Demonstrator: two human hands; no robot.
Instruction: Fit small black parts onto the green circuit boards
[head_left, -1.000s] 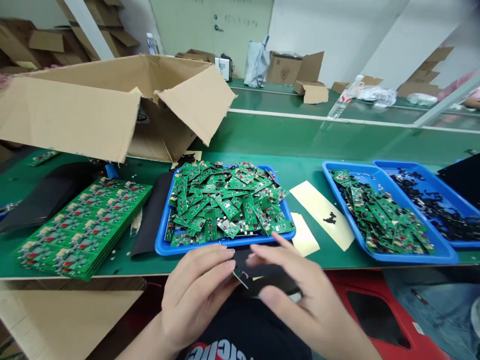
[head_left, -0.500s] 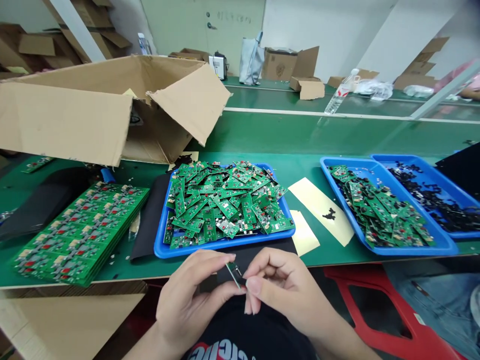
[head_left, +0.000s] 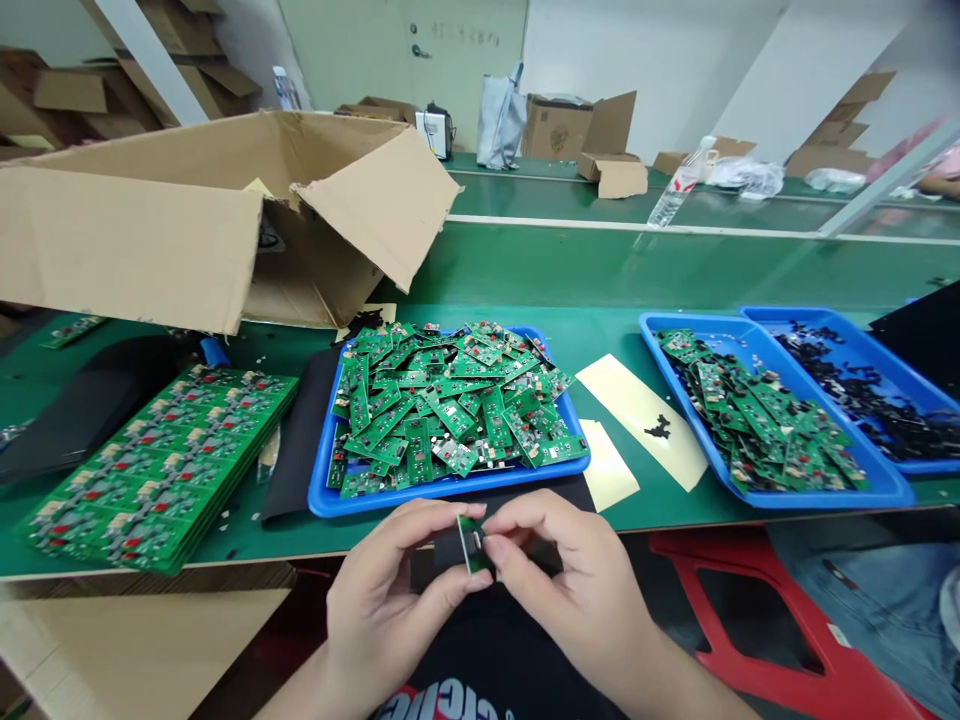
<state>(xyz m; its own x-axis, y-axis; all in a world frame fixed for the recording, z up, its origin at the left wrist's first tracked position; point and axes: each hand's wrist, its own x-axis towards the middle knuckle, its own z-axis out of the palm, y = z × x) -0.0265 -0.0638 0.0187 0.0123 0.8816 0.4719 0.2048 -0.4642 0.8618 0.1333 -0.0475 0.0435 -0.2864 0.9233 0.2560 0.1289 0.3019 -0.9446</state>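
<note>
My left hand (head_left: 401, 575) pinches a small green circuit board (head_left: 466, 545) by its ends, between thumb and fingers. The board stands nearly on edge, its component side turned to the right. My right hand (head_left: 559, 560) is closed, thumb and fingertips together at the board's face, on a small black part (head_left: 477, 541); the fingers mostly hide it. Just beyond my hands sits a blue tray (head_left: 450, 490) heaped with loose green circuit boards (head_left: 450, 400).
Stacked board panels (head_left: 165, 460) lie left, below an open cardboard box (head_left: 127, 240). Yellowish sheets (head_left: 637, 410), one bearing a black piece (head_left: 658, 427), lie right of the tray. Farther right are a blue tray (head_left: 825, 500) of boards and another (head_left: 937, 465) of black parts. A red stool (head_left: 720, 640) stands below.
My right fingertips have moved up and in against the board's face. The board has turned more upright in my left hand. The trays and box stay put.
</note>
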